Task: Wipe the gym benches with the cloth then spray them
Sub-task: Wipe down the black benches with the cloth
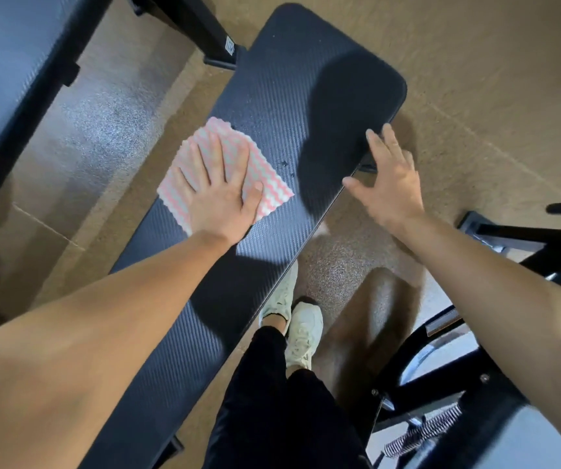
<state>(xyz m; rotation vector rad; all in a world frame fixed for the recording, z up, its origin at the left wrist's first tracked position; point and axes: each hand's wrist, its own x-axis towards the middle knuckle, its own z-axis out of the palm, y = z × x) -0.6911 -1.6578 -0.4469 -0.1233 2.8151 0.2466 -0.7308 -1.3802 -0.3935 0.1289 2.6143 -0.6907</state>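
The person wears black trousers [265, 404] and 2 cream trainers [304, 333].

Floor [475, 79]: tan speckled rubber, seamed, with glare patches. Black steel equipment frame [515, 236] stands at right, a coil spring [421, 431] below it. Black post [204, 22] at rear.

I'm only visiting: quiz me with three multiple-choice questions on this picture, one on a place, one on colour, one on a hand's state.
1. Where does the cloth lie? A floor; B black bench; C shoe.
2. The cloth's colours? A pink and white; B green; C blue.
3. The left hand is? A a fist; B flat and open; C gripping a bottle.
Answers: B, it rests on the bench top; A, its wavy stripes show both; B, it presses the cloth with a flat palm.
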